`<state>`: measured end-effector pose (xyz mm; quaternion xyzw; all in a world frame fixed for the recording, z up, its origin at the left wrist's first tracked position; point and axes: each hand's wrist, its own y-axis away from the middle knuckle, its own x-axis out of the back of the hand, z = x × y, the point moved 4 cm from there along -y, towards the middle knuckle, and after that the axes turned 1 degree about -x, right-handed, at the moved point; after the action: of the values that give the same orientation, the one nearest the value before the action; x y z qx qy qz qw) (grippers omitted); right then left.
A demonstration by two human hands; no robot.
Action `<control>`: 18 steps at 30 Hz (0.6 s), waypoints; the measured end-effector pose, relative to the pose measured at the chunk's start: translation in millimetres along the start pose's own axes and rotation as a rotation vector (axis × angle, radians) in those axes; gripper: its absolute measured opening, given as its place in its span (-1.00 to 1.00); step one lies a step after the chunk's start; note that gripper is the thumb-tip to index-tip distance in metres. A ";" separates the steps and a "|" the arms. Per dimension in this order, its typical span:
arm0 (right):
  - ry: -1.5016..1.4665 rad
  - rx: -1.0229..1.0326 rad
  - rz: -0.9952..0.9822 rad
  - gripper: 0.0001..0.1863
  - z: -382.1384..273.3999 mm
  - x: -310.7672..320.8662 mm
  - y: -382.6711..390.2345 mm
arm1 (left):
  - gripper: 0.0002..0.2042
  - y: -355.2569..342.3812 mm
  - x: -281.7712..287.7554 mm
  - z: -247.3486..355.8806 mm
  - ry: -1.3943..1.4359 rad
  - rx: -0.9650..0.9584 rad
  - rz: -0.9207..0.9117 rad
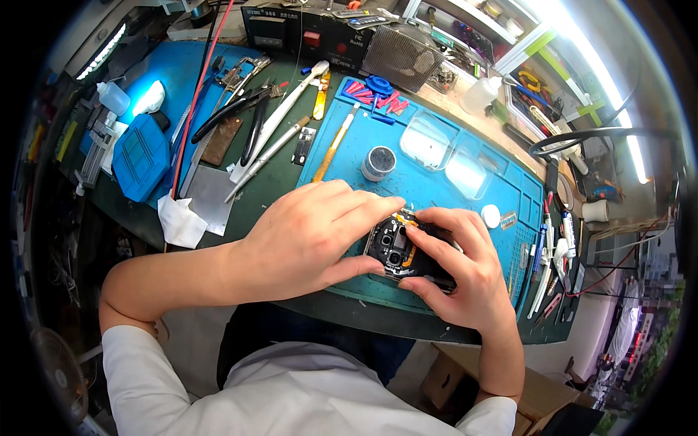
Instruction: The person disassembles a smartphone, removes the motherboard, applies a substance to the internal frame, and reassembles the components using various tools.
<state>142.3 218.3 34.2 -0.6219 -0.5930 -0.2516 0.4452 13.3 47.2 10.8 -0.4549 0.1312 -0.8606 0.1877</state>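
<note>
An opened smartphone [396, 243] lies low over the blue repair mat [342, 192], its inside facing up with round camera modules and an orange flex strip showing. My left hand [309, 236] has the phone's left end between its thumb and stretched forefinger. Around the other end closes my right hand [465, 265], thumb at the near edge and a fingertip pressing beside the orange strip. My hands cover much of the phone's right part. Just beyond it stand a small round jar [379, 164] with dark contents and a clear plastic box [429, 142]. A white round cap [491, 216] lies past my right hand.
Left of the mat lie a yellow-handled brush [336, 143], a white brush [291, 102], black pliers [227, 112], a metal plate [207, 198] and crumpled tissue [180, 220]. Pens and tools [556, 251] crowd the right edge. A black equipment box [305, 40] stands behind.
</note>
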 end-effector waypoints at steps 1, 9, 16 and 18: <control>-0.001 -0.005 0.001 -0.37 -0.6 0.3 -0.2 | -0.24 -1.0 0.0 0.5 -0.007 0.006 -0.003; -0.020 -0.039 -0.012 -0.33 -1.0 3.2 0.5 | -0.17 -7.3 0.9 6.4 -0.022 0.040 -0.083; 0.082 -0.053 0.034 -0.48 -0.5 14.6 13.1 | -0.17 -12.1 1.4 7.2 -0.046 0.038 -0.153; 0.153 -0.020 0.046 -0.56 -9.9 12.0 23.1 | -0.17 -11.5 1.7 7.4 -0.042 0.049 -0.145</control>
<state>168.6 218.4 43.1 -0.6188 -0.5403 -0.2939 0.4887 16.1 56.3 20.7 -0.4765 0.0727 -0.8651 0.1385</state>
